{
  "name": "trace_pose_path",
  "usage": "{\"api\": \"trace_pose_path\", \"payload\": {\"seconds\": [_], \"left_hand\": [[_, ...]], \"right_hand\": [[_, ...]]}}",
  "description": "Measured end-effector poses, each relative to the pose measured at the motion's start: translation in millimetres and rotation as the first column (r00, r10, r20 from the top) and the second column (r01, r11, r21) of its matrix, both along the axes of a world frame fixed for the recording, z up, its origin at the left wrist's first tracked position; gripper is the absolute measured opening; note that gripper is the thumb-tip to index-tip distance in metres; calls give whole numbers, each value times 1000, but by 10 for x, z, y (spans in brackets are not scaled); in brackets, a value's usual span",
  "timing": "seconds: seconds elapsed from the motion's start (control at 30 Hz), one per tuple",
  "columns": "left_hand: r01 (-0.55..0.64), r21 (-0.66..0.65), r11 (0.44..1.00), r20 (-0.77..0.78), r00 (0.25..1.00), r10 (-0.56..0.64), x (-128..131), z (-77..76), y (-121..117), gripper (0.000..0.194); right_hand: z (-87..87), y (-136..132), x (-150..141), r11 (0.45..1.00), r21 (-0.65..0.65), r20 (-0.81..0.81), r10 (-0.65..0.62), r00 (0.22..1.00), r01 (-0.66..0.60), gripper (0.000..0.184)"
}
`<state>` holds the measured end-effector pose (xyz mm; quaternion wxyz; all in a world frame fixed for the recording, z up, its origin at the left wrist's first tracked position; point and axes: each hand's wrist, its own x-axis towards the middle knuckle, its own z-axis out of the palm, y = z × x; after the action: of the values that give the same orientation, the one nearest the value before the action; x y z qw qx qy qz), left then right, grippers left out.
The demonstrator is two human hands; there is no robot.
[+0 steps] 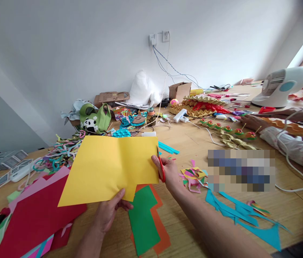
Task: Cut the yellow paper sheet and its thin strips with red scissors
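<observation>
A large yellow paper sheet is held up over the table, with a crease down it and a piece cut away at its lower right. My left hand pinches its bottom edge, thumb on top and fingers underneath. In my right hand are red-handled scissors, their dark blades upright at the sheet's right edge. Below the sheet lies green paper on top of orange paper. Red sheets and pink paper are stacked to the left.
Paper scraps and blue paper strips lie to the right. Another person's hands work at the far right, near a white fan. A green bag, egg-carton pieces and a white power strip stand farther back.
</observation>
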<state>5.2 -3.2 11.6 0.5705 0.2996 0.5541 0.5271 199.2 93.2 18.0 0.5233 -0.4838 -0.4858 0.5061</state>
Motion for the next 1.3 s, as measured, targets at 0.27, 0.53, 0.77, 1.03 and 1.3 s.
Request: {"api": "trace_pose_path", "payload": {"seconds": [0.27, 0.53, 0.77, 1.03, 1.3], "left_hand": [[18, -2, 1000, 10, 1000, -18, -2, -14, 0, 38], [3, -3, 1000, 7, 1000, -3, 22, 12, -5, 36], [30, 9, 1000, 10, 1000, -30, -17, -25, 0, 35], [0, 5, 1000, 16, 1000, 0, -15, -1, 1, 38], [-3, 4, 1000, 5, 1000, 3, 5, 41, -5, 39]], "right_hand": [[9, -15, -18, 1000, -2, -30, 10, 999, -10, 54], [32, -19, -15, 1000, -6, -17, -7, 1000, 7, 53], [12, -14, -27, 1000, -21, -25, -6, 1000, 6, 51], [51, -10, -20, 999, -30, -32, 14, 999, -15, 49], [70, -16, -13, 999, -32, -84, 38, 996, -41, 48]]}}
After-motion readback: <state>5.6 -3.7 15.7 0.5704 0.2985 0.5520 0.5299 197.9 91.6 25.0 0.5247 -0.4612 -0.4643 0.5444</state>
